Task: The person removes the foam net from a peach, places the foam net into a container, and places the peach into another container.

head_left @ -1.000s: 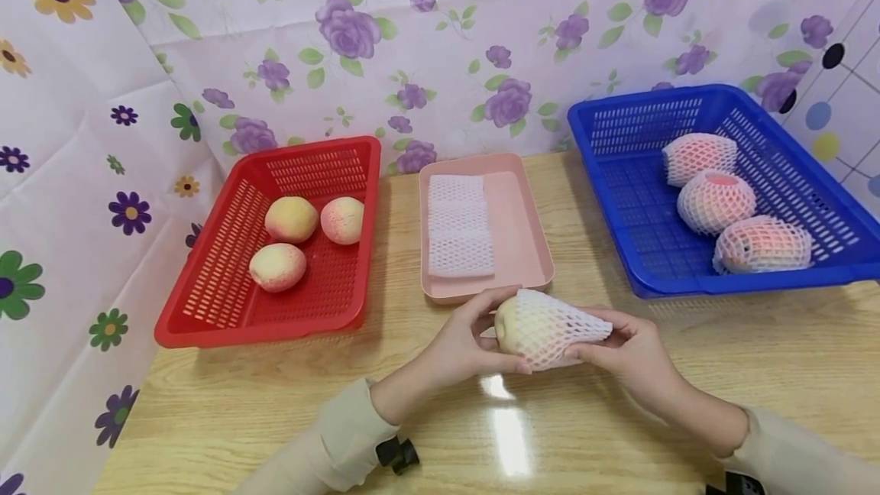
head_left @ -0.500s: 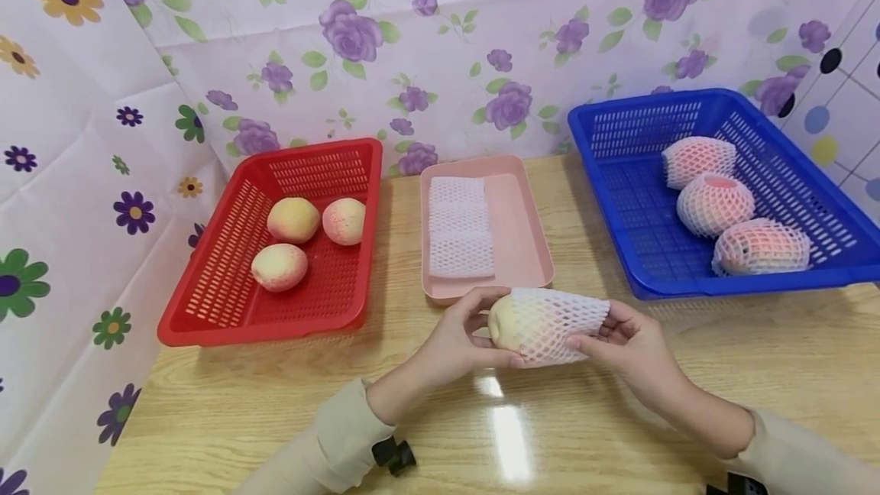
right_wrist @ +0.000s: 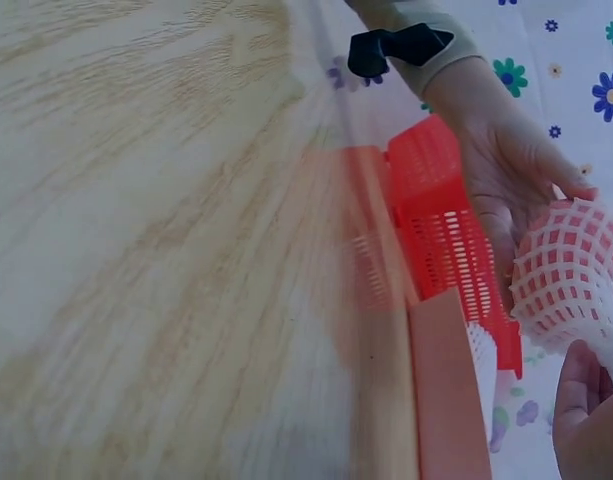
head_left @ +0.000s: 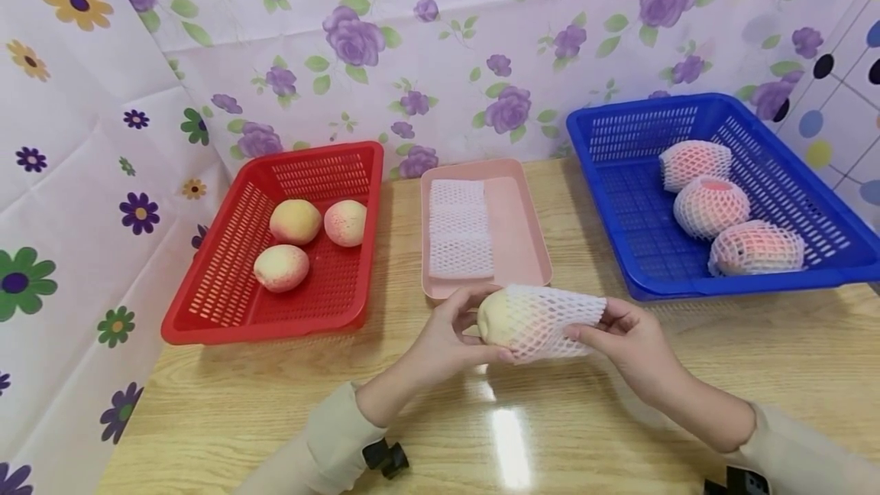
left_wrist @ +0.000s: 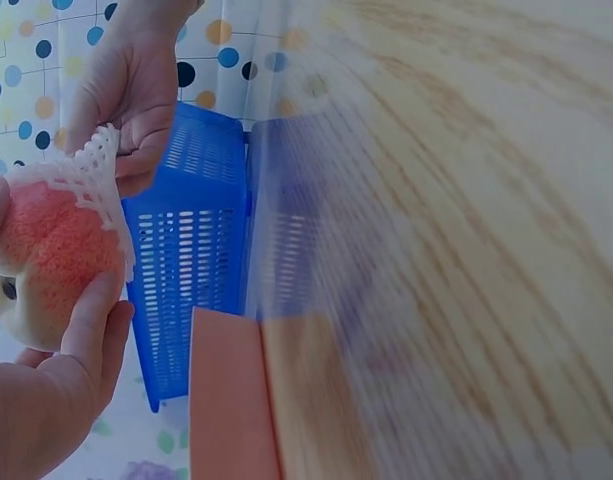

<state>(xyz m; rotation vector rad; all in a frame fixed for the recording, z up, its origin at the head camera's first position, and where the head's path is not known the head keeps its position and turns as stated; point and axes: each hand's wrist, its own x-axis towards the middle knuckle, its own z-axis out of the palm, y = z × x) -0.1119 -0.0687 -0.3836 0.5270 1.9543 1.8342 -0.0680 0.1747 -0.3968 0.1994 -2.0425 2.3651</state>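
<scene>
Between both hands is a peach, pale yellow at its bare left end and red farther in, as the left wrist view shows. A white foam net sleeve covers the rest of it and runs on past it to the right. My left hand grips the peach at its bare end, fingers behind and thumb in front. My right hand pinches the loose right end of the net between thumb and fingers. In the right wrist view the net is stretched in wide meshes over the fruit.
A red basket with three bare peaches stands at the left. Behind the hands lies a pink tray with flat foam nets. The blue basket at the right holds three netted peaches.
The peach and both hands have shifted slightly left. The net's right end, tapered a second ago, is now spread wider, and my right hand has moved its hold to that end.
</scene>
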